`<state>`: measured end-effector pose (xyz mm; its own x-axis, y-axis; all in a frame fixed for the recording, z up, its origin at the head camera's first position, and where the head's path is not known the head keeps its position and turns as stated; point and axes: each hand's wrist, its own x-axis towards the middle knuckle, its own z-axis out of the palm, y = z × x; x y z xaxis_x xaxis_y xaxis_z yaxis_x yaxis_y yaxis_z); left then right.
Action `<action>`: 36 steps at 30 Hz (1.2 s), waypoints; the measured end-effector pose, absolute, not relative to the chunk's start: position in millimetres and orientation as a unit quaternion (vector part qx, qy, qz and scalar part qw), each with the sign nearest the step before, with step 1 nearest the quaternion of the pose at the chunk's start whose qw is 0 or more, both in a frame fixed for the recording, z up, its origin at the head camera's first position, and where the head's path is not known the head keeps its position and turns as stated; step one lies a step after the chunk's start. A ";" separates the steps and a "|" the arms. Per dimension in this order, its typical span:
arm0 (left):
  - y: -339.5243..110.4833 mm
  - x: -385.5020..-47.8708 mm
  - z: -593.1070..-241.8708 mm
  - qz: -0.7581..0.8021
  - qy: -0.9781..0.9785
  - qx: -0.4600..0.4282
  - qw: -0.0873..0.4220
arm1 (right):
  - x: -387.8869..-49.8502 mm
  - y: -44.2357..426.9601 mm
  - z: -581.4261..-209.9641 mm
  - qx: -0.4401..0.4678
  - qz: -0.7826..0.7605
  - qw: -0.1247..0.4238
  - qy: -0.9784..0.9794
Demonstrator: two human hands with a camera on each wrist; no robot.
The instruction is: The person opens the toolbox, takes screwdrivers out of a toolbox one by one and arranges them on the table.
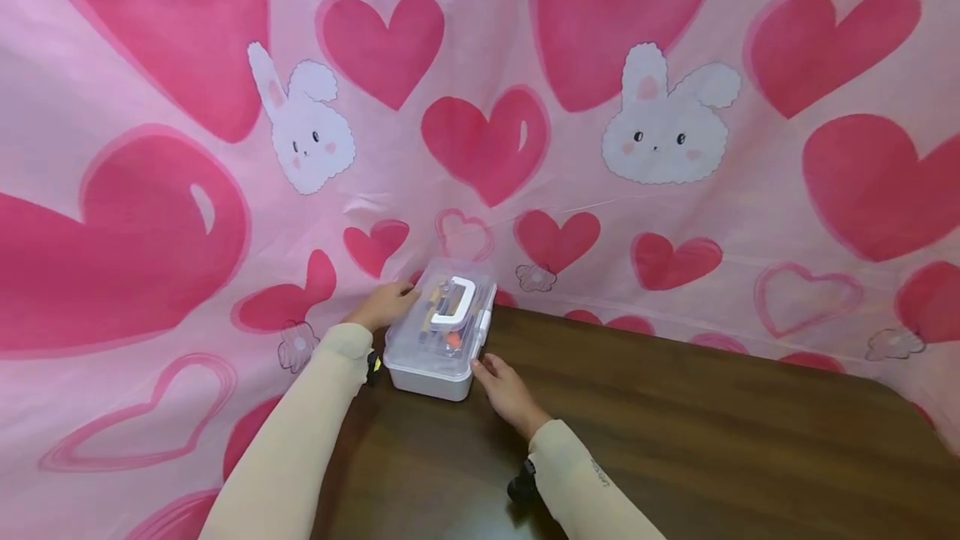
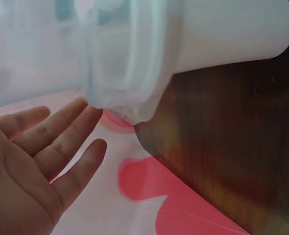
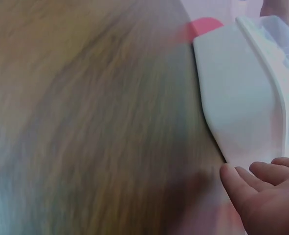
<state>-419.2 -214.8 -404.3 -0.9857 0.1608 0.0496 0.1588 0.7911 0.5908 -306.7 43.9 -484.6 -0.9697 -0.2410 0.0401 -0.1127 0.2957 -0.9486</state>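
A storage box [image 1: 431,382] with a white base, a clear lid and a white carry handle [image 1: 455,307] sits at the table's back left corner. Through the lid show several small items, one of them orange. My left hand [image 1: 388,304] is at the box's left side; in the left wrist view its fingers [image 2: 68,132] are fairly straight, the tips by the lid's rim. On the near right corner of the box lies my right hand [image 1: 507,392]. The right wrist view has its fingers [image 3: 239,188] extended against the white base.
The dark wooden table [image 1: 675,423] stretches to the right of the box. A pink cloth [image 1: 570,157] with hearts and rabbit faces hangs behind and along the left side, close to the box. A small black device [image 1: 522,483] is strapped at the right wrist.
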 end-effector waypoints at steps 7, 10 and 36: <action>-228.5 -415.6 -406.3 0.341 0.934 0.085 0.063 | -305.8 24.3 -485.4 -0.164 -0.641 0.118 0.740; -228.7 -417.9 -408.4 0.381 0.918 0.073 0.083 | -307.8 23.1 -484.5 -0.161 -0.643 0.117 0.739; -204.0 -419.0 -418.0 0.429 0.899 0.040 0.076 | -307.5 37.9 -482.0 -0.137 -0.667 0.077 0.729</action>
